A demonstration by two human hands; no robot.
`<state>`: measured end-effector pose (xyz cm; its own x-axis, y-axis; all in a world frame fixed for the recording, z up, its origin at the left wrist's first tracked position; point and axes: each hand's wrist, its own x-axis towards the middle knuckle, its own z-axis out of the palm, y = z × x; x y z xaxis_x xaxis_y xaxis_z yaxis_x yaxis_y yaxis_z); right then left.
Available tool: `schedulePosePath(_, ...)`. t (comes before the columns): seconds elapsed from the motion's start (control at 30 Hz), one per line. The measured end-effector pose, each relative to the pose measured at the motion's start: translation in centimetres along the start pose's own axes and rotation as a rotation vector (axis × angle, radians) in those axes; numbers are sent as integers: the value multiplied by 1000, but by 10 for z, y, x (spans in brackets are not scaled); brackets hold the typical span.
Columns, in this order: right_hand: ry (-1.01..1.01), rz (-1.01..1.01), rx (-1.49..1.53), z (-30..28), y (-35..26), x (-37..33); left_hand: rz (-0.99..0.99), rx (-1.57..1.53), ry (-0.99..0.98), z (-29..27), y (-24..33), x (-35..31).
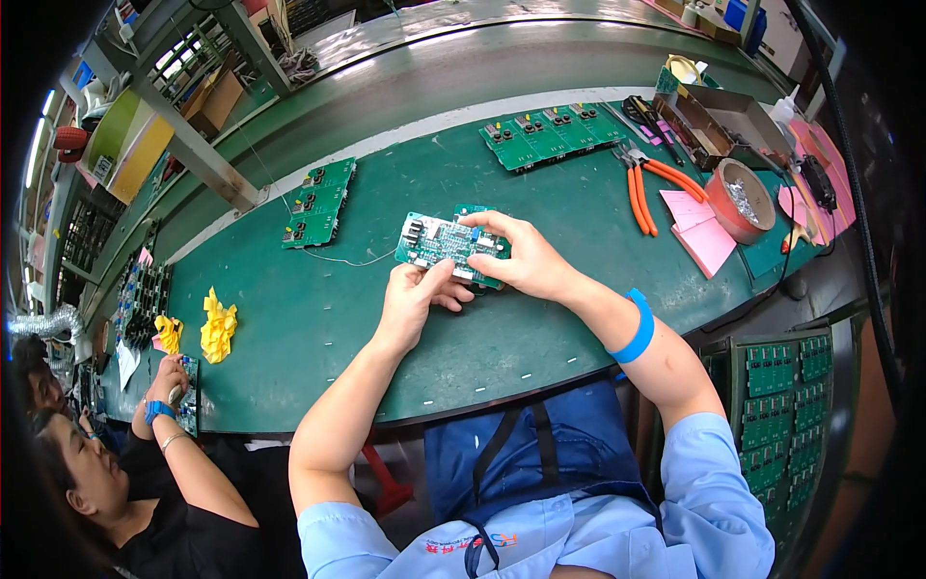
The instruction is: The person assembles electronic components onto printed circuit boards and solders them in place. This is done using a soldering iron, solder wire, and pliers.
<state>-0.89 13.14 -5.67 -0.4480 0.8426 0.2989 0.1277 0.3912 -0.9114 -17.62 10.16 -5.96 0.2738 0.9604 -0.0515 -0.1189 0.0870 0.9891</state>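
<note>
A green circuit board crowded with small parts is held above the green bench, just in front of my body. My left hand grips its near edge, thumb on top and fingers curled below. From the right, my right hand holds the board's right end between thumb and fingers. Another piece of green board shows at the far side of the held one; whether the two are joined I cannot tell. A thin pale wire runs on the bench to the left of the board. My right forearm wears a blue band.
Green board panels lie at far left and far centre. Orange-handled pliers, pink paper, a round tub of small metal parts and a metal box sit right. At left, a co-worker's hand is near yellow crumpled cloths.
</note>
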Motion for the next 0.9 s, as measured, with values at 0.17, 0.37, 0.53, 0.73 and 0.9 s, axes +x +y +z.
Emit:
schedulePosePath(0.17,-67,194,296,0,-1,1,-5,-7,-18,-1,2,0)
schedulePosePath(0.37,-87,374,653,-7,-5,3,-23,-68,-22,-3,6,1)
schedulePosePath(0.53,-83,373,727,-7,-2,3,-40,-115,-28,-4,6,2)
schedulePosePath(0.73,-95,362,743,-8,-1,3,-45,-127,-35,-3,7,2)
schedulePosePath(0.9,-101,312,875,-11,-3,3,-42,-113,-11,-3,6,2)
